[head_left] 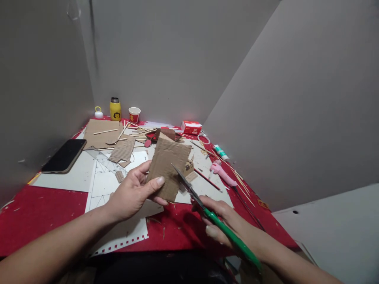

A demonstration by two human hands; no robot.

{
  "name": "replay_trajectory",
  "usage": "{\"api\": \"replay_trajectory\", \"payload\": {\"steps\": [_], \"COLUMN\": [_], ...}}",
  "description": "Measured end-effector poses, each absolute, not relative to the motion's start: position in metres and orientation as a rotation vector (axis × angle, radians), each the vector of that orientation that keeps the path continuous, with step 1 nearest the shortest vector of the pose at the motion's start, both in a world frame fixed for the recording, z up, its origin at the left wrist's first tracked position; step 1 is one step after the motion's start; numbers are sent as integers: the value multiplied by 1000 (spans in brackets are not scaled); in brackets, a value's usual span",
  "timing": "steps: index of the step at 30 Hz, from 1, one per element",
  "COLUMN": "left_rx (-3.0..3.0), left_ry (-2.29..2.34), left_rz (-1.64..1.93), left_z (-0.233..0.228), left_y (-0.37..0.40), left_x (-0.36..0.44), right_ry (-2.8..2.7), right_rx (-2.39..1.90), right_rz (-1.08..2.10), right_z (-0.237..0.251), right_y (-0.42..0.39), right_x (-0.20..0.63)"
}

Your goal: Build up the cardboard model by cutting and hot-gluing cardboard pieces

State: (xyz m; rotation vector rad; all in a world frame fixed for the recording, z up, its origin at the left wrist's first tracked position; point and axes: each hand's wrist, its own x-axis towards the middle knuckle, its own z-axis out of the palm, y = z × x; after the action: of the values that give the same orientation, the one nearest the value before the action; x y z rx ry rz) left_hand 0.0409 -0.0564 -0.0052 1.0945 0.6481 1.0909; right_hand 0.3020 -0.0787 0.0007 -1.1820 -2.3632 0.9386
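Cardboard piece [167, 167], a rough brown corrugated rectangle with a torn upper edge, is held up above the red table [38, 213] between two bare hands. The left hand [133, 193] pinches its lower left corner, thumb pressed on the near face and fingers behind. The piece stands tilted, its long axis running from that corner up and away toward the wall.

Right of the cardboard piece, the right hand [217, 221] is closed around the green handles of a pair of scissors [207, 209]. The slim metal blades point up and to the left and meet the piece at its right edge, about halfway up; whether they are parted or shut on the board cannot be told. The left hand is the nearer one, touching the board, while the right reaches it only through the blades.

Beneath the cardboard piece lie white sheets of paper [74, 175], one with pencilled lines. Left of it rests a dark phone [64, 156]. Beyond it are ribbed cardboard scraps [122, 150], thin wooden sticks [139, 132], a yellow bottle [115, 109] and a red-and-white paper cup [134, 114]. To its right lie a pink glue gun [222, 173] and a small red box [191, 127].
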Motion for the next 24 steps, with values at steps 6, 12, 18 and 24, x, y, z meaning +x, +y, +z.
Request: {"api": "replay_trajectory", "payload": {"steps": [6, 12, 18, 24], "left_rx": [1098, 1104, 1133, 1194], "left_ry": [646, 660, 673, 684], "left_rz": [1079, 1071, 1050, 1001], "left_z": [-6, -7, -6, -2], "left_y": [-55, -54, -54, -56], "left_x": [40, 42, 41, 41], "right_ry": [-2339, -2311, -2386, -2475], "right_rx": [-1199, -1216, -1235, -1291], "right_rz": [949, 967, 971, 791], "right_z": [-10, -17, -1, 20], "right_y": [-74, -74, -73, -76], "right_x": [305, 306, 307, 307]}}
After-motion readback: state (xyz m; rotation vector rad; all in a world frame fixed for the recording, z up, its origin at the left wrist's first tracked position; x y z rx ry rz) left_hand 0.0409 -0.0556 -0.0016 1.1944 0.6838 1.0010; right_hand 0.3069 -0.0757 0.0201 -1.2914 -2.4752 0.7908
